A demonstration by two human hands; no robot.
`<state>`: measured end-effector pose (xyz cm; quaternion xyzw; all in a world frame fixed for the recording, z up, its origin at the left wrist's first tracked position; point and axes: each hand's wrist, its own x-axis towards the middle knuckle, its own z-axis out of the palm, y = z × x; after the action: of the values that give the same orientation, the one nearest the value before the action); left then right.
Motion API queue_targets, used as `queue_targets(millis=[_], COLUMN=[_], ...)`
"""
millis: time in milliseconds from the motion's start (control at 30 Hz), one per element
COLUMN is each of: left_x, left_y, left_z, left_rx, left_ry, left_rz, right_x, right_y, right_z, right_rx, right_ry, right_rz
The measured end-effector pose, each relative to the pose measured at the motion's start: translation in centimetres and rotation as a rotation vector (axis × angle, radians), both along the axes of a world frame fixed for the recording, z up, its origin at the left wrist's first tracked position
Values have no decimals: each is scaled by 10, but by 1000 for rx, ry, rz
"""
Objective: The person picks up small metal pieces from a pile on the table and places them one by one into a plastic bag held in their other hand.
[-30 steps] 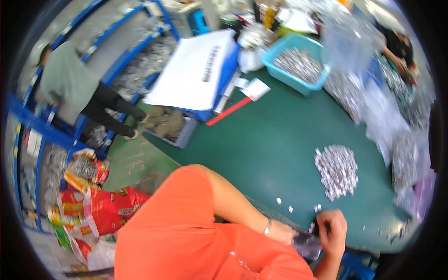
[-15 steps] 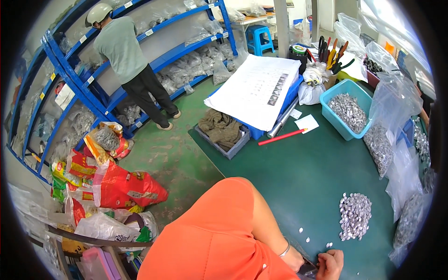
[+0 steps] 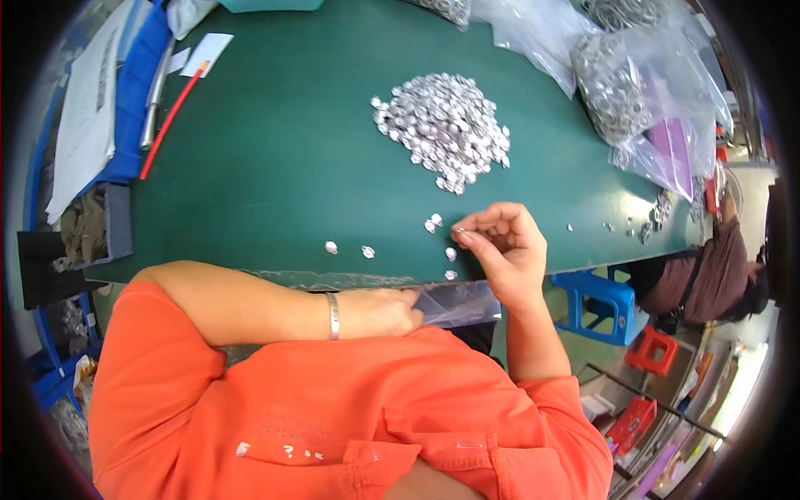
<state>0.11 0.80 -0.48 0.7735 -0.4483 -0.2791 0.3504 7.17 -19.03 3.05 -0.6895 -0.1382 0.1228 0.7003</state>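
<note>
Right hand [image 3: 504, 254] pinches one small metal piece [image 3: 457, 231]; left hand [image 3: 379, 312] grips a clear bag [image 3: 458, 302] at lower centre. Large pile [image 3: 443, 129] on desk [image 3: 275, 150] at upper centre looks mostly unsorted; few loose pieces [image 3: 350, 249] nearby.

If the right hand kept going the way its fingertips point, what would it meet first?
Probably the two loose metal pieces just ahead of the right hand, lying on the green table; depth is uncertain.

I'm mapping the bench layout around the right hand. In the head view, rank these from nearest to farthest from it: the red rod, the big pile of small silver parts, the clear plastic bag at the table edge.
From the right hand:
1. Clear plastic bag, just below it at the table edge, held by the left hand.
2. Pile of silver parts, up the green table.
3. Red rod, far left.
</note>
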Motion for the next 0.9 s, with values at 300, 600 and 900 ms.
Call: queue_targets(millis=[300, 600, 900], left_x=[-2, -4, -2], left_y=[-10, -11, -10], left_z=[-9, -7, -1], left_rx=[-46, -66, 43], left_ry=[-138, -138, -150], left_rz=[66, 104, 31], right_x=[2, 19, 18], right_y=[-17, -1, -5], right_z=[-3, 6, 3], right_rx=[-256, -509, -403], right_ry=[-246, -714, -523], right_rz=[38, 169, 174])
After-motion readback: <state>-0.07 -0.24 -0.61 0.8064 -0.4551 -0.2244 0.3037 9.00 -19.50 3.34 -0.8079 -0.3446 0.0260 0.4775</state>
